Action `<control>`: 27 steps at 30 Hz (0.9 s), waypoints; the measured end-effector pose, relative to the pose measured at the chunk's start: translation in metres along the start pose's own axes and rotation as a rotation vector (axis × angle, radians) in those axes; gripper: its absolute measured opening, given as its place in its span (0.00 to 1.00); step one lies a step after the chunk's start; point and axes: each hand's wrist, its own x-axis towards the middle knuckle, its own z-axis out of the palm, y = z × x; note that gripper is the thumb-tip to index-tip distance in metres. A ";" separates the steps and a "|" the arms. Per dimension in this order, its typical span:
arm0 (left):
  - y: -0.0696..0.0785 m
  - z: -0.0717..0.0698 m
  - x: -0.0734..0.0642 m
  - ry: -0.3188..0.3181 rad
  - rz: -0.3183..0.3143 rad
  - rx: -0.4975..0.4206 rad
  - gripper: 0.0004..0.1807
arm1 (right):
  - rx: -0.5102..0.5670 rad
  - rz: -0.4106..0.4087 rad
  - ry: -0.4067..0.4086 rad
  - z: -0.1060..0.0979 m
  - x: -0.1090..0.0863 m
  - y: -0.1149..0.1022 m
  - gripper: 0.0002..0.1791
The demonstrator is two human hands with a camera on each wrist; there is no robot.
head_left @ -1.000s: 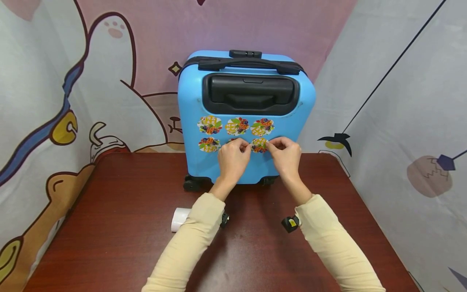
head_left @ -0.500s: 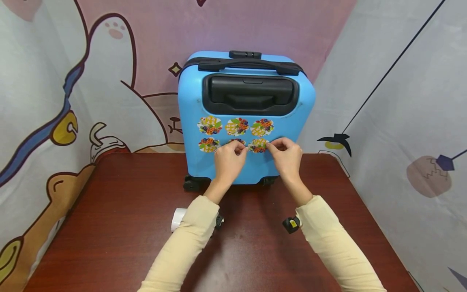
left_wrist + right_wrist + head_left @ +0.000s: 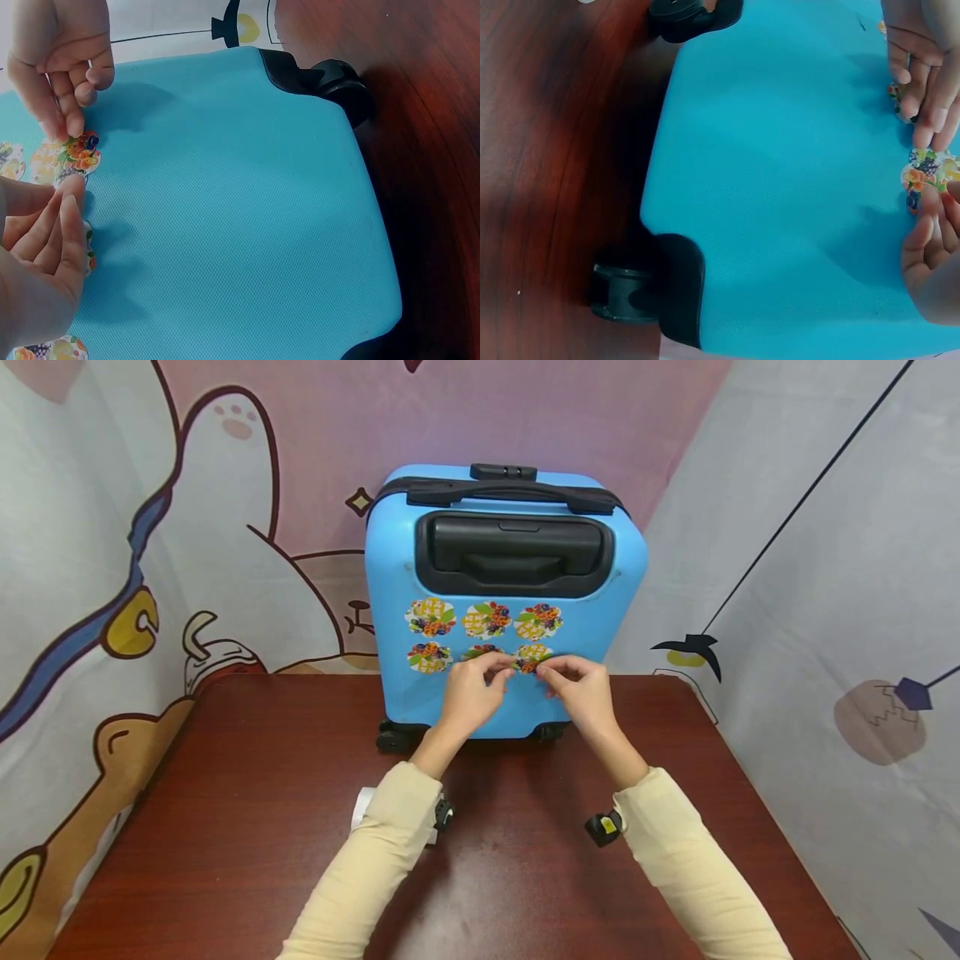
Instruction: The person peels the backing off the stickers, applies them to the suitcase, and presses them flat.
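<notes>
A light blue suitcase (image 3: 408, 697) stands upright on the table, its black handle recess (image 3: 517, 553) facing me. Round fruit-print stickers are on its front in two rows. At the lower row's right end, both hands are at one sticker (image 3: 533, 653). My left hand (image 3: 471, 689) pinches at its left edge, thumb and forefinger together. The right hand (image 3: 583, 692) has thumb and forefinger at its lower right edge. In the left wrist view, this sticker (image 3: 66, 157) lies against the shell between both hands' fingertips. The left hand partly covers the lower middle sticker (image 3: 482, 651).
A white roll (image 3: 363, 806) lies on the brown table (image 3: 262, 860), partly behind the left sleeve. Black suitcase wheels (image 3: 393, 737) rest on the tabletop. A printed cloth (image 3: 315, 435) hangs behind. A small black camera (image 3: 603, 827) sits at the right wrist.
The left hand has shifted slightly down and left, then back toward the sticker's edge. My right hand has slid down and left, from the sticker's right side to its lower right edge.
</notes>
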 end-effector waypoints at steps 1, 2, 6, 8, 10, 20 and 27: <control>0.000 0.000 0.000 0.000 0.000 -0.018 0.10 | 0.023 -0.006 -0.019 0.000 0.001 -0.001 0.12; -0.001 -0.001 0.000 -0.001 -0.002 -0.035 0.10 | 0.042 -0.013 -0.036 0.000 0.001 -0.002 0.12; -0.002 -0.002 0.001 -0.008 -0.009 -0.062 0.11 | 0.101 -0.061 -0.080 0.000 0.004 -0.010 0.12; -0.002 -0.002 0.001 -0.016 -0.015 -0.058 0.11 | 0.122 -0.082 -0.088 0.000 0.006 -0.013 0.12; -0.003 -0.003 0.001 -0.019 -0.016 -0.051 0.11 | 0.130 -0.098 -0.092 0.000 0.007 -0.016 0.12; -0.003 -0.003 0.001 -0.031 -0.025 -0.055 0.11 | 0.154 -0.046 -0.106 0.004 0.001 -0.003 0.12; -0.003 -0.003 0.000 -0.031 -0.031 -0.059 0.11 | 0.116 0.047 -0.138 0.006 -0.005 0.016 0.11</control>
